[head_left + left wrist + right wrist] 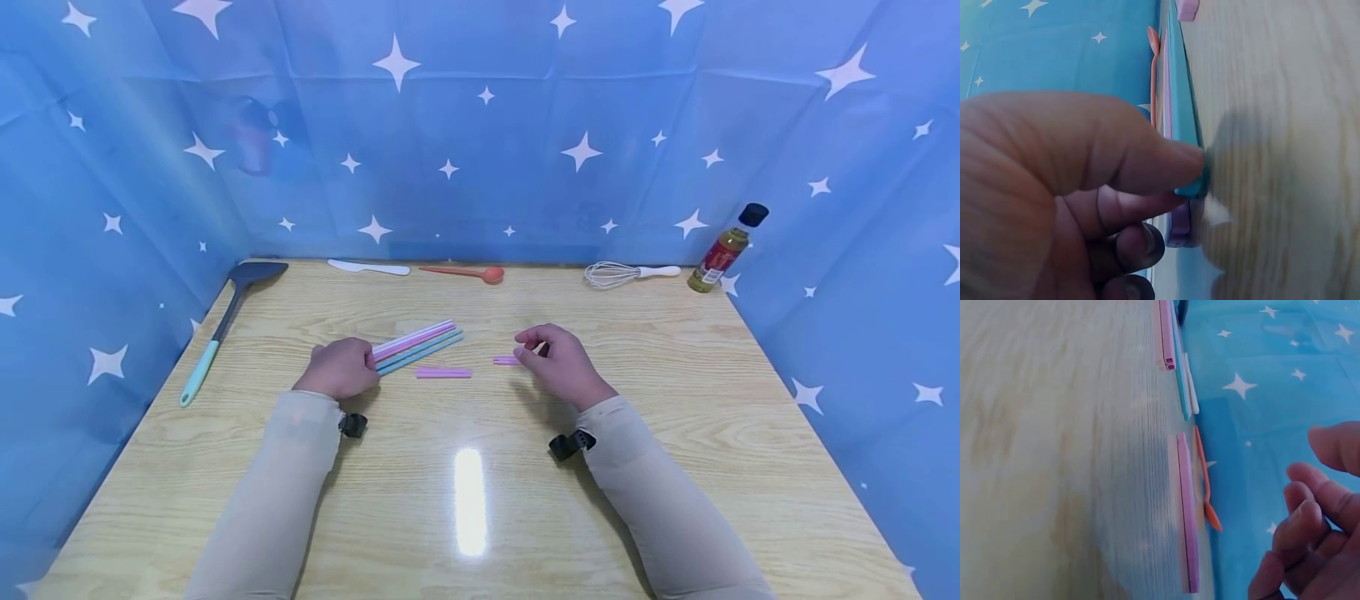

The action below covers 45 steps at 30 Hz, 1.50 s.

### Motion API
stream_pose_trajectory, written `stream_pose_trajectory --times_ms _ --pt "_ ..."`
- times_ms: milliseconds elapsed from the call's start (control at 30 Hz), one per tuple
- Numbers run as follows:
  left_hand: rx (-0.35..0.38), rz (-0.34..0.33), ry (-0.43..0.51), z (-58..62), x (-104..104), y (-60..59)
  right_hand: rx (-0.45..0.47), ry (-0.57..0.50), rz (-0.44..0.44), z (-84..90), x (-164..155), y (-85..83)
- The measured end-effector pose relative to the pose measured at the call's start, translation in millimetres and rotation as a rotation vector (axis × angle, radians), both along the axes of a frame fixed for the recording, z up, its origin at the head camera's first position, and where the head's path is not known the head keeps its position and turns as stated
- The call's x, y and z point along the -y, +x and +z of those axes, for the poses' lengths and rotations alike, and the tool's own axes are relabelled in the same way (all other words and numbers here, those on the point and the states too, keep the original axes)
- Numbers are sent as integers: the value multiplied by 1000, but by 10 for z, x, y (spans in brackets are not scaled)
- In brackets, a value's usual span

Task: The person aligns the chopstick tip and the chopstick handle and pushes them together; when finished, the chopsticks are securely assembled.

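My left hand (pixel 366 361) grips the near end of a bundle of thin sticks (pixel 420 342) in pink, white and teal, which lies on the wooden table (pixel 480 517). In the left wrist view the thumb (pixel 1166 159) presses on the teal stick (pixel 1182 112) and the fingers curl under it. A loose pink stick piece (pixel 444 372) lies just right of the bundle. A shorter pink piece (pixel 505 360) lies by my right hand (pixel 528 347). The right wrist view shows that piece (pixel 1188 519) flat on the table, with the hand (pixel 1316 481) loosely curled beside it and holding nothing.
Along the back edge lie a dark spatula with a teal handle (pixel 225 325), a white knife (pixel 367 267), a red spoon (pixel 468 272) and a whisk (pixel 626 273). An oil bottle (pixel 726 250) stands at the back right. Blue starry cloth walls the table on three sides.
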<state>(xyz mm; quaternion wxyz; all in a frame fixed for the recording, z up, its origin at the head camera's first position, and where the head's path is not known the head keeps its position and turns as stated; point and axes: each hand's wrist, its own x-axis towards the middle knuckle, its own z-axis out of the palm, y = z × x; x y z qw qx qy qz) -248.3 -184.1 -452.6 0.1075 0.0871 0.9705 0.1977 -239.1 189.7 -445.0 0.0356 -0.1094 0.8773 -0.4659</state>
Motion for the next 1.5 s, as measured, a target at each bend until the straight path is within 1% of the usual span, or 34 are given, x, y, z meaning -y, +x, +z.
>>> stream_pose_trajectory --times_ms 133,200,333,433,633,833,933,1100,1200,1267,1333,1400,1500 --pt "11 15 -20 4 16 -5 -1 -5 0 13 -3 2" --pt "24 23 4 16 30 1 -2 -10 0 17 -5 4" --pt "45 84 64 27 68 4 -2 -19 -3 20 -9 9" --pt "53 104 78 28 93 0 0 -19 -5 12 -16 5" --pt "64 75 74 -18 66 -6 10 -21 -7 14 -14 10" --pt "14 56 58 -47 12 -22 3 -6 -6 5 -21 -1" --pt "1 57 48 -51 -17 -17 7 1 -9 4 -25 -4" --pt "5 65 42 -34 -50 -14 40 10 -20 17 -34 -7" --pt "-12 64 54 -26 -73 -8 72 36 -29 6 -55 -25" --pt "-37 53 72 -28 -107 2 90 66 -29 -12 -77 -39" --pt "-61 27 95 -20 -162 21 94 100 -26 -42 -105 -55" --pt "-87 -17 118 -14 -236 40 98 133 -15 -74 -134 -74" --pt "-89 -94 158 -16 -350 72 121 170 1 -83 -170 -84"
